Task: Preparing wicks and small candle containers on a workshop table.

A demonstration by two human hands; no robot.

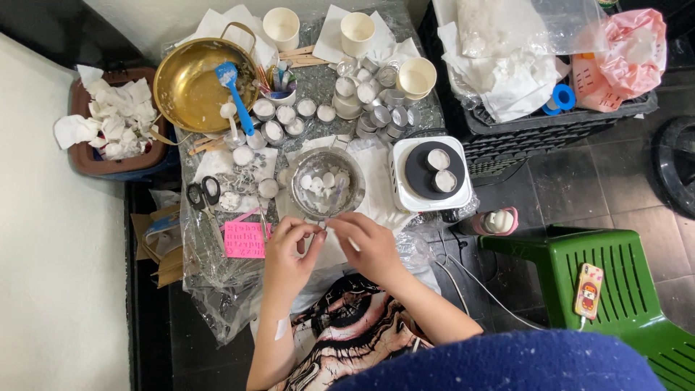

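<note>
Both hands, left (pixel 289 242) and right (pixel 369 242), pinch a small pale piece (pixel 323 229) between them, just near of the bowl (pixel 327 182).

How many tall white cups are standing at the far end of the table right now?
3: one tall white cup beside the brass pan, one at the far middle, one further right above the hotplate. Clutter may hide others.

Both forearms rise from the bottom of the frame toward its centre. The left hand (pixel 288 250) and right hand (pixel 371 242) meet there, fingers curled and fingertips pinched close together.
</note>
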